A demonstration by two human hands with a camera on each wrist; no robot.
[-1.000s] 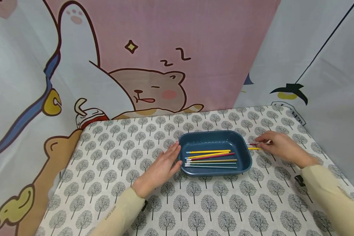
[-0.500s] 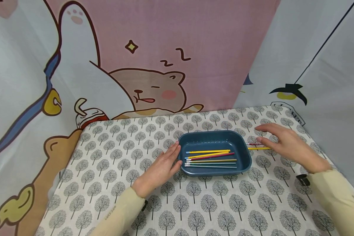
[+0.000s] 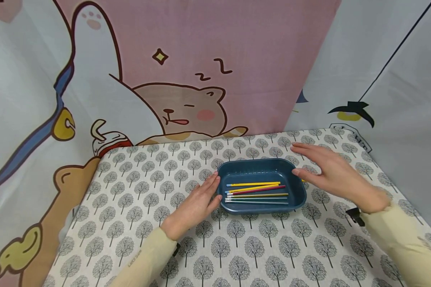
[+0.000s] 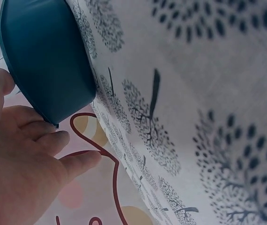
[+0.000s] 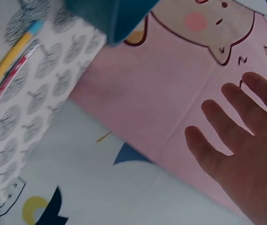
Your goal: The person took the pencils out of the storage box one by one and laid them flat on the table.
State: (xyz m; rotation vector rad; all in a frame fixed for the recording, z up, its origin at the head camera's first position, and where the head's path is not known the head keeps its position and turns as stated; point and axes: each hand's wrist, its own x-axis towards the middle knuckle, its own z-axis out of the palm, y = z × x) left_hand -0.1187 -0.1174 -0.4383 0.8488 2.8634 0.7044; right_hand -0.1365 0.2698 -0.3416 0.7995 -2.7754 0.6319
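Observation:
A dark blue rectangular tray [image 3: 298, 207] holds several pencils [image 3: 256, 195], among them yellow, red and green ones, lying lengthwise. At its left end my left hand [image 3: 197, 201] rests with extended fingers against the rim; in the left wrist view its fingertips sit at the tray's wall [image 4: 49, 56]. Over the right end, my right hand [image 3: 335, 175] hovers with fingers spread and nothing in them. Beyond that end, a yellow pencil [image 5: 9, 61] and a red pencil [image 5: 11, 79] lie side by side on the cloth, mostly hidden by the right hand in the head view.
A white cloth with grey trees [image 3: 219, 247] covers the table. Behind and beside it hang printed curtains [image 3: 273, 59] with a sleeping bear, close to the table's back edge.
My right hand has let go of the pencils lying right of the tray, lifted, drawn back, then moved left to the tray's right end. The left hand and tray have stayed put.

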